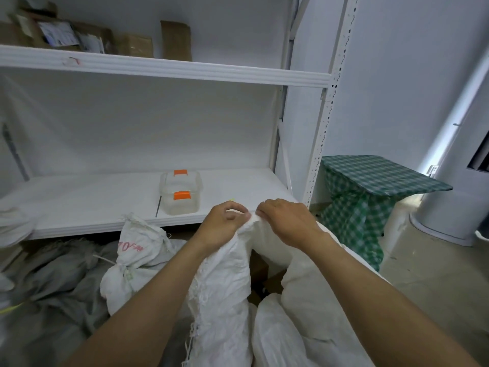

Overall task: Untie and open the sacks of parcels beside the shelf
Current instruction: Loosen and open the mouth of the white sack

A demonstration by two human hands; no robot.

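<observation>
A white woven sack (225, 282) stands in front of me, its mouth pulled up to the level of the lower shelf. My left hand (223, 225) grips the bunched top edge of that sack from the left. My right hand (285, 221) pinches the same edge from the right, fingertips close to the left hand's. The sack's mouth gapes a little below the hands and brown cardboard shows inside. A second white sack (137, 252), tied at the neck with a white tie and marked in red, leans to the left.
The white metal shelf (105, 210) runs behind the sacks, with a clear plastic box (181, 193) with orange clips on its lower board. Cardboard parcels (79, 35) sit on the upper board. Grey sacks (53, 287) lie at left, a green-checked covered table (383, 176) at right.
</observation>
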